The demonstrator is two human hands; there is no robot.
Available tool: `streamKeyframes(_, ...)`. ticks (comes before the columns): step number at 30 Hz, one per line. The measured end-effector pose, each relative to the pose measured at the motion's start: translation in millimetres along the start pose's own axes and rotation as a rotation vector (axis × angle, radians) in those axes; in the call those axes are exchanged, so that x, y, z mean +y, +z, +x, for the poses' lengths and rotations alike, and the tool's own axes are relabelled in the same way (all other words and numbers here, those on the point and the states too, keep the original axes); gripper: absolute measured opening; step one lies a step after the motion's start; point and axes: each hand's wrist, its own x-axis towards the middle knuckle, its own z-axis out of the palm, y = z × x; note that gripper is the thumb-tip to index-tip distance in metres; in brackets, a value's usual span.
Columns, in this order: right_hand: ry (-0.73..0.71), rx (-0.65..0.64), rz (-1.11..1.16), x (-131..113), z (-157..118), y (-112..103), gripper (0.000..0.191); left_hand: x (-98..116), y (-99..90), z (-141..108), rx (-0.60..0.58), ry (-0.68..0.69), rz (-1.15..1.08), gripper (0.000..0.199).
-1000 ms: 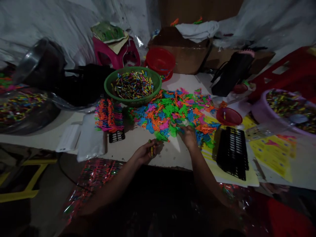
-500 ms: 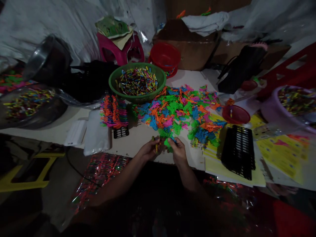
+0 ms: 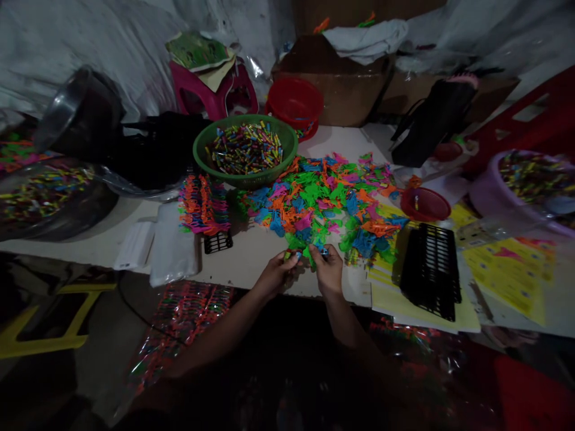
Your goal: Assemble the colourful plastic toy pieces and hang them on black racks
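My left hand and my right hand meet at the near edge of a white table. Together they pinch a small green plastic toy piece; my left fingers also hold a small yellow stick-like part. Just beyond my hands lies a big heap of bright plastic pieces in green, orange, blue and pink. A green bowl full of small coloured sticks stands behind the heap. A black rack loaded with assembled coloured pieces sits to the left.
An empty black rack lies on yellow sheets at right. A small red dish, a purple tub of sticks, a red bowl, a pink stool, cardboard boxes and a dark pan ring the table.
My right hand left the heap with a green piece and came back to my left hand at the table edge. Both hands now hold the piece together.
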Motion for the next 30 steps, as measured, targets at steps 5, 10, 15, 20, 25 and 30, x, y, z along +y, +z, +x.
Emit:
streamKeyframes(5, -0.021, 0.036, -0.037, -3, -4, 1, 0.032, 3, 3.8, -5, 0.031, 0.073, 0.229, 0.035)
streamKeyframes(10, -0.085, 0.048, -0.112, -1, -3, 0, 0.031, 5, 5.6, -7, 0.045, 0.178, 0.365, 0.031)
streamKeyframes(15, -0.171, 0.190, -0.148, 14, -15, 14, 0.029, -7, 8.6, -6, 0.052, 0.350, 0.517, 0.028)
streamKeyframes(20, -0.204, 0.121, -0.401, 13, 1, -12, 0.032, -15, -2.0, 0, 0.077, 0.351, 0.576, 0.030)
streamKeyframes(25, -0.283, 0.440, -1.010, -3, 47, -61, 0.054, -9, -32.5, 14, 0.259, 0.174, 0.385, 0.033)
streamKeyframes(30, -0.375, 0.001, -1.295, 21, 39, -21, 0.036, -19, -31.6, 27, 0.290, 0.118, 0.104, 0.038)
